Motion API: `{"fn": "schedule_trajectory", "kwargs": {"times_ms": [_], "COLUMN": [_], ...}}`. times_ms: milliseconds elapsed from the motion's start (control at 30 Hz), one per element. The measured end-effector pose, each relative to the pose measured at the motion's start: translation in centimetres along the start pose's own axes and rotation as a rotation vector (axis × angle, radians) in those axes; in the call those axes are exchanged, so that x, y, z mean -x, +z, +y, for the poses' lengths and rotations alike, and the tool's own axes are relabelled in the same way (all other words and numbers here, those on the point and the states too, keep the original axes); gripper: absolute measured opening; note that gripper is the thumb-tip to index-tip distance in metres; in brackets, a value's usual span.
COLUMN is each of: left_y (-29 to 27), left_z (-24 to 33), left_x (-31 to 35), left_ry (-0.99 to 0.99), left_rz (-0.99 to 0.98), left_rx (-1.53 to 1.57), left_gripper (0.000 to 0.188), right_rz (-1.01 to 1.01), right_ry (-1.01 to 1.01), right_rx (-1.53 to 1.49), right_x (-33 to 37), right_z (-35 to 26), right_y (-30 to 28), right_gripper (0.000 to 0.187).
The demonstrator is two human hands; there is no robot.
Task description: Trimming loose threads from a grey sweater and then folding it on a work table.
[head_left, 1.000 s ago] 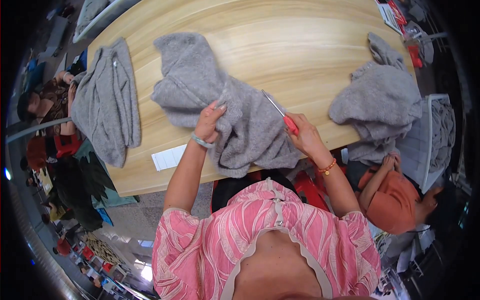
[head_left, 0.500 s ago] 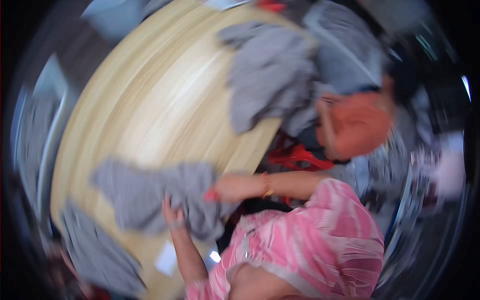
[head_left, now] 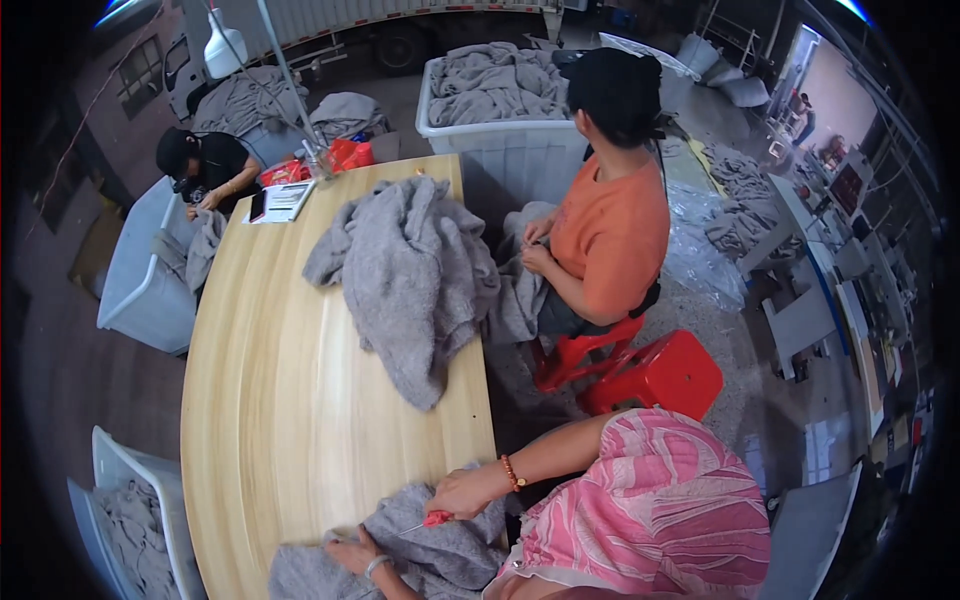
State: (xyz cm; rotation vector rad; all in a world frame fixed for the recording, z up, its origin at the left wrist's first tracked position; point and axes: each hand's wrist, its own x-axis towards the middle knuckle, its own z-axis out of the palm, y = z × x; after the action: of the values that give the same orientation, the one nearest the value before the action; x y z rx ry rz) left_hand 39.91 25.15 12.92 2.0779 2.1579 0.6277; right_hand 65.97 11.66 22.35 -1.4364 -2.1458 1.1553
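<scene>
A grey fleecy garment (head_left: pixel 440 555) lies bunched at the near edge of the table, running out of the bottom of the picture. My left hand (head_left: pixel 354 552) rests on it, fingers stretched out over the cloth, with a pale band at the wrist. Just to its right, my right hand (head_left: pixel 468 494) is closed around a small red-handled tool (head_left: pixel 437 518), whose thin metal tip points left over the cloth. The fingers hide most of the handle, so its exact kind is unclear.
A heap of grey garments (head_left: pixel 410 270) covers part of the wooden table (head_left: pixel 250 400). On the right, a person in orange (head_left: pixel 610 230) handles grey cloth beside red stools (head_left: pixel 665 375). Another person (head_left: pixel 215 165) works far left. Bins (head_left: pixel 505 140) of grey cloth surround the table.
The view has swung upward, so the table's far end and both people now show. My hands sit lower in the picture, still at the grey garment.
</scene>
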Motion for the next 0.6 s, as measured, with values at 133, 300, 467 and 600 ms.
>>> {"fn": "schedule_trajectory", "kwargs": {"times_ms": [133,300,467,600], "left_y": [5.2,4.6,2.2,1.7], "left_z": [-7.9,-13.1,-12.9,-13.7], "left_x": [-2.1,-1.2,4.2,5.9], "left_ry": [-0.121,-0.395,-0.298,-0.374], "left_rz": [0.062,-0.280,-0.086,-0.143], "left_rx": [0.029,0.552,1.112,1.128], "left_gripper": [0.056,0.027,0.020,0.018], "right_rz": [0.040,-0.157,0.011,-0.246], "right_ry": [0.060,0.200,0.084,0.034], "right_rx": [-0.022,0.057,0.099,0.136], "right_x": [-1.3,-2.5,-6.8,-9.2], "right_z": [-1.3,-4.7,-6.4,-6.2], "right_y": [0.0,-0.1,3.4,6.9], "right_gripper": [0.019,0.021,0.023,0.024]}}
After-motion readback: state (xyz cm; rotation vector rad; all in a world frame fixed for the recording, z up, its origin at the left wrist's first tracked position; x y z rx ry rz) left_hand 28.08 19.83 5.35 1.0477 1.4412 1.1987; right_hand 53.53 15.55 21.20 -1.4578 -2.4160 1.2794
